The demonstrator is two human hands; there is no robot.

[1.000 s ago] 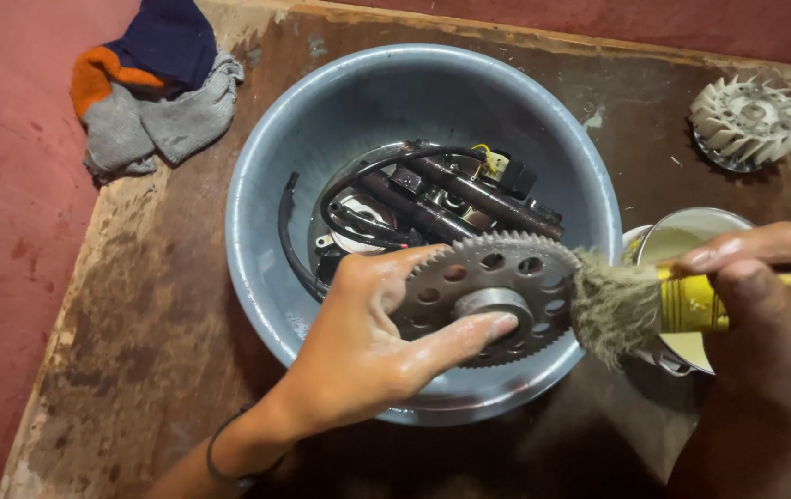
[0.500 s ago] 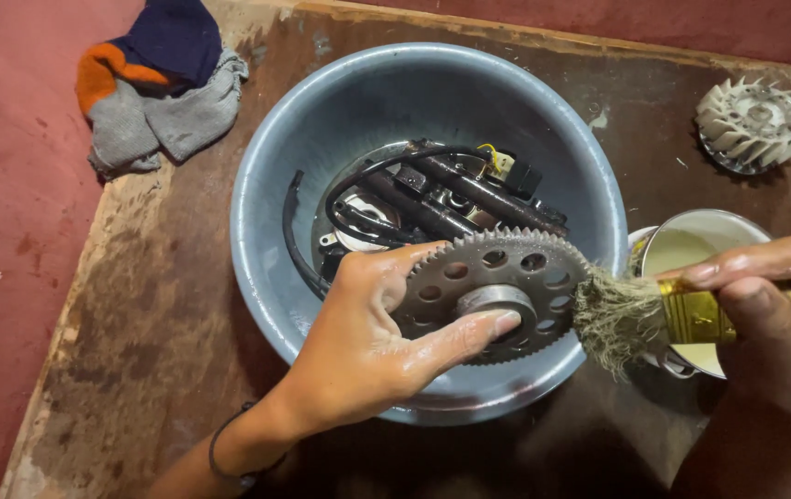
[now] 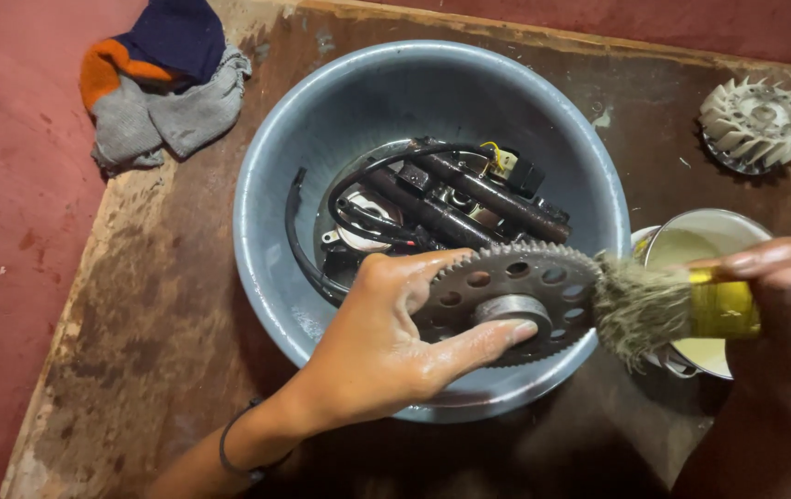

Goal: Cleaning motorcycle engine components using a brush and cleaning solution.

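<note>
Since the earlier frame, our right hand (image 3: 783,305) has drawn the paintbrush (image 3: 668,310) a little to the right, so its bristles now press against the right edge of the sprocket (image 3: 506,300) rather than lying over its teeth; the sprocket itself has hardly shifted. Our left hand (image 3: 386,351) is closed on the sprocket, thumb over its upper left rim and a fingertip laid across the central hub, holding the toothed disc nearly flat above the near edge of the grey basin (image 3: 321,120). Our right hand is wrapped around the brush at its brass-coloured ferrule, fingers on top, with the handle running out of view on the right.

We see the basin resting on a stained wooden board (image 3: 155,305), and inside it lies a heap of dark, oily engine parts (image 3: 441,203) with a looping black cable. Just right of the basin, partly hidden behind the brush, stands a small metal cup (image 3: 705,245) holding pale liquid. A pale finned fan wheel (image 3: 760,125) lies well apart at the board's far right corner. A bundle of grey, orange and navy rags (image 3: 160,83) sits at the far left corner, half on the red floor (image 3: 7,231).
</note>
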